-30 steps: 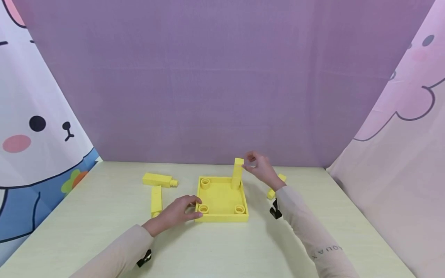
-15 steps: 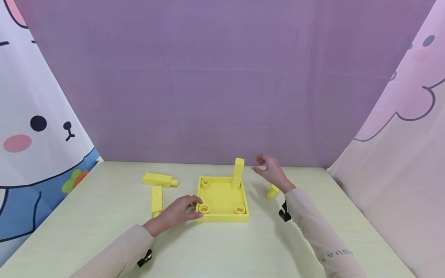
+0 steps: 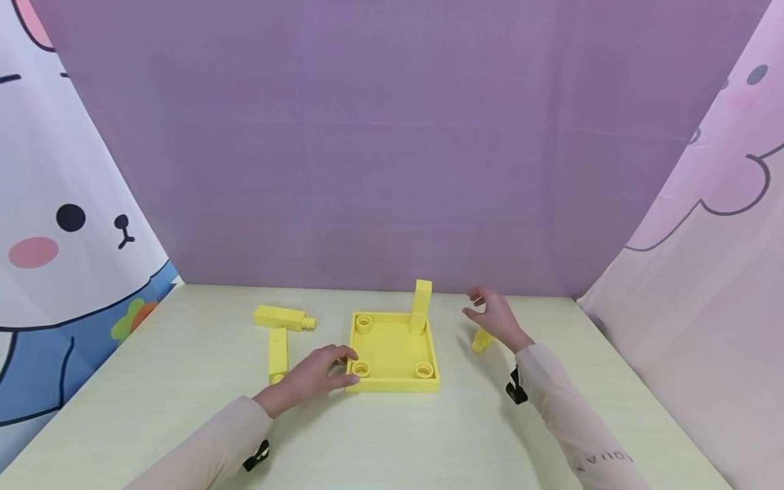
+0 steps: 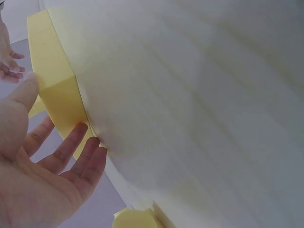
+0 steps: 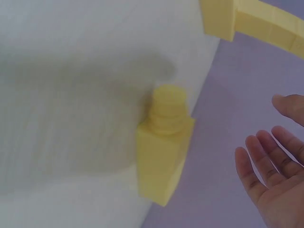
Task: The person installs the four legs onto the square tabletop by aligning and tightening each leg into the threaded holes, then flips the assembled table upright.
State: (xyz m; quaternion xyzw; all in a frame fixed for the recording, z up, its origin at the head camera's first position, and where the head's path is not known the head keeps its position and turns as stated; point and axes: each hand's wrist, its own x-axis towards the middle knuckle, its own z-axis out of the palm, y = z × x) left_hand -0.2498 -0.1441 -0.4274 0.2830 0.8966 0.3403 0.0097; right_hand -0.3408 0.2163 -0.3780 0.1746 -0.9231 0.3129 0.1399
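A yellow square tabletop piece [image 3: 392, 350], raised-rimmed, lies on the table with threaded sockets at three corners. One yellow leg [image 3: 420, 306] stands upright at its far right corner, leaning slightly. My left hand [image 3: 315, 374] holds the near left corner, thumb at the front and fingers at the left side; the left wrist view shows the hand [image 4: 52, 166] against the yellow wall [image 4: 61, 95]. To the right, my right hand [image 3: 495, 318] hovers with loosely bent fingers and nothing in them. Below it lies another leg, its threaded end [image 5: 168, 109] plain in the right wrist view.
Two more yellow legs lie left of the tabletop piece: one crosswise [image 3: 283, 318], the other lengthwise [image 3: 278, 354], partly behind my left hand. A purple cloth [image 3: 392, 150] hangs at the table's back edge, with patterned cloths at both sides.
My right hand has moved away from the upright leg, to the right and slightly nearer, over the loose leg. My left hand stays at the same corner.
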